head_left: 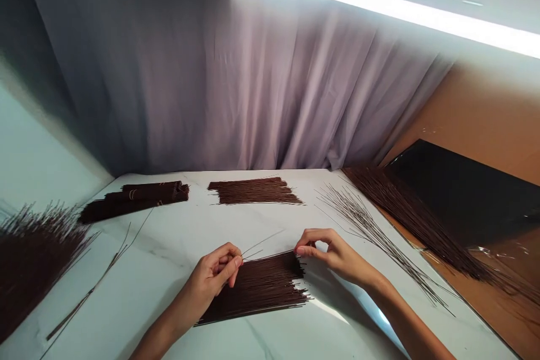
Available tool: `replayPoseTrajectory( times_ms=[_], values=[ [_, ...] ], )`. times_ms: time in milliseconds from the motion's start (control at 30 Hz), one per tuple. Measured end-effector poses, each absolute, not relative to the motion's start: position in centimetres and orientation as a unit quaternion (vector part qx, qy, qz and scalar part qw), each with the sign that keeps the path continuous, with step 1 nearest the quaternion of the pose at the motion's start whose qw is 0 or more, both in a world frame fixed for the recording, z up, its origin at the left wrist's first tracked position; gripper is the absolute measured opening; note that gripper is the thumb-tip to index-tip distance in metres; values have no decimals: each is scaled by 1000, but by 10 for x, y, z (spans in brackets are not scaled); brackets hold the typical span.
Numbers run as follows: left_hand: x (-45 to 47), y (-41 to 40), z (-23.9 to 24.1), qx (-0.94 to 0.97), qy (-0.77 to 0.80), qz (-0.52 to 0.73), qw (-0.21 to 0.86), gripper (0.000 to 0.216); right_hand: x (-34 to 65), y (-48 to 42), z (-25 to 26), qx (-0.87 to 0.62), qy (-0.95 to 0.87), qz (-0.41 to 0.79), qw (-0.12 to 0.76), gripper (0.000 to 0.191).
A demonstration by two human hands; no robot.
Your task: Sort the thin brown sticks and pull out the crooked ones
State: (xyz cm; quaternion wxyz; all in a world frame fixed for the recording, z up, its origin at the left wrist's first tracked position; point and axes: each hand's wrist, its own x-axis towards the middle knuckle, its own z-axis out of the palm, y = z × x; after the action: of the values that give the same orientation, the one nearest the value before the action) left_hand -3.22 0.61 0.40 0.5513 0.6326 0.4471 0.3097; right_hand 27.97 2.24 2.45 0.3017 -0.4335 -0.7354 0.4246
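A flat pile of thin dark brown sticks (pixel 261 287) lies on the white table (pixel 177 236) right in front of me. My left hand (pixel 215 273) rests at the pile's near-left end, fingers pinched on the bare ends of a few sticks that poke up and to the right. My right hand (pixel 333 253) sits at the pile's far-right end, thumb and fingertips pinched together on stick tips there.
Farther back lie a tied bundle (pixel 135 199) and a loose stack (pixel 253 190) of the same sticks. A large heap (pixel 29 259) fills the left edge, a fan of thin bare sticks (pixel 371 230) and a long heap (pixel 417 219) the right. Grey curtain behind.
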Motion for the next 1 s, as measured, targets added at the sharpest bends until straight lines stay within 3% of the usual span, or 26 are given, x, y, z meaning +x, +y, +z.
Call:
replayPoseTrajectory(
  times_ms=[367, 1000],
  values=[
    [-36, 8, 7, 635, 464, 294, 544, 36, 275, 27, 27, -439, -761, 345, 331, 35],
    [-32, 5, 8, 634, 469, 307, 534, 35, 279, 22, 24, -451, -702, 438, 335, 34]
  ],
)
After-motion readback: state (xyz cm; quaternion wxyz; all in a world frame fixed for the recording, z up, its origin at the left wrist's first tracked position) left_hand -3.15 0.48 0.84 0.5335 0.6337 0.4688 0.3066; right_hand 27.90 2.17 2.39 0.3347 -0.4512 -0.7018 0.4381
